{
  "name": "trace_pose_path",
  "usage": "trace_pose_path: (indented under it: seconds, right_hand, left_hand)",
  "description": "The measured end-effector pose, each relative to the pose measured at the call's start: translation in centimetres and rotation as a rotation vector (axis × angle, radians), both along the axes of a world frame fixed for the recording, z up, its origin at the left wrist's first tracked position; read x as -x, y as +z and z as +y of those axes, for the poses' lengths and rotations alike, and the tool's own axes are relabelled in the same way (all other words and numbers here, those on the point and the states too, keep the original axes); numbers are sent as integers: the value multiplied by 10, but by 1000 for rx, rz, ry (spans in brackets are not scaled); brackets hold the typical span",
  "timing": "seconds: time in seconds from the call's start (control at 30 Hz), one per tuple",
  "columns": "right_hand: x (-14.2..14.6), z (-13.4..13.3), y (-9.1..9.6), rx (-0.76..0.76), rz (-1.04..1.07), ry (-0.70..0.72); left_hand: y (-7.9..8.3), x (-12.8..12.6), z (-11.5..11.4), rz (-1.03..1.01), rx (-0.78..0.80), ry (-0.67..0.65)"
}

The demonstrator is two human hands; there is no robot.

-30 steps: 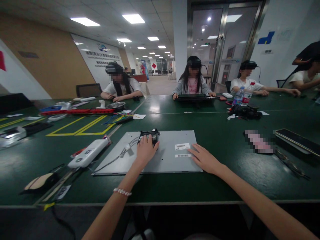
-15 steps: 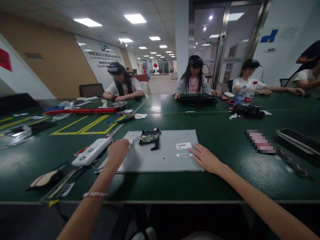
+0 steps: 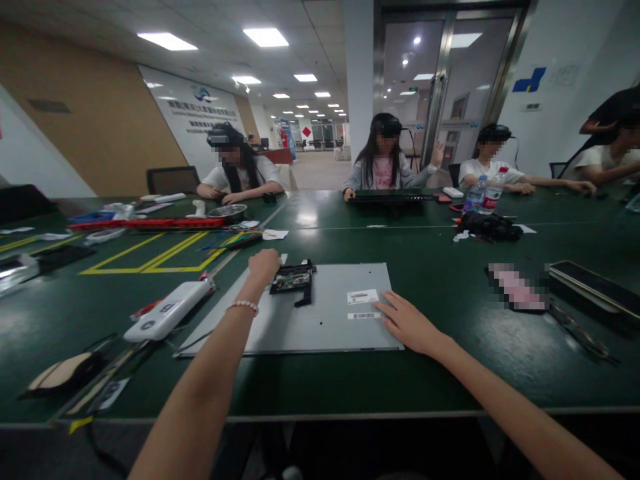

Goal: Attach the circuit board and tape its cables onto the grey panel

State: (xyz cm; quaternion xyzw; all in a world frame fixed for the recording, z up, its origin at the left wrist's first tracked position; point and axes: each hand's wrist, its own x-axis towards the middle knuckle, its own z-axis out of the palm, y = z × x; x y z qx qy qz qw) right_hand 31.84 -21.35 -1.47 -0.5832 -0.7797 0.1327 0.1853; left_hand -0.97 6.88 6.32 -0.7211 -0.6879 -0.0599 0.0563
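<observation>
A flat grey panel [image 3: 330,333] with two white labels on its right part lies on the green table in front of me. On its upper part sits a green circuit board [image 3: 293,280] in a black bracket. My left hand [image 3: 264,265] is closed at the panel's far left part, just left of the board. Its fingertips are hidden behind the hand, and a small white piece shows beside it. With fingers stretched out, my right hand [image 3: 407,321] rests on the panel's right edge, fingertips beside the labels.
Left of the panel lie a white power bank [image 3: 169,312] and a computer mouse [image 3: 63,375]. A phone [image 3: 517,287] and a dark case [image 3: 595,287] lie to the right. Bottles [image 3: 493,193] and black cables [image 3: 490,225] stand farther back. Several people sit across the table.
My left hand has moved forward and right, closer to the board's far side. My right hand stays on the panel's edge. A person opposite has raised a hand.
</observation>
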Motion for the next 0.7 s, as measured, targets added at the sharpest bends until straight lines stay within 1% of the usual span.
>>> trace_pose_path:
  seconds: [0.1,0.23,0.37,0.47,0.6,0.7]
  right_hand:
    - [-1,0,0,16,8,5]
    - [-4,-1,1,28,14,25]
    - [-6,-2,3,52,14,31]
    - [-7,-1,3,78,31,30]
    - [-9,-1,1,77,81,38]
    - [-11,-2,1,98,129,41]
  left_hand:
    - [-5,9,1,-9,30,45]
    - [-10,31,-13,-46,6,108]
    - [-23,55,-26,-178,-71,234]
    - [-32,69,-29,-251,-47,317]
    - [-38,79,-28,-305,44,322]
    - [-38,81,-27,-322,44,308]
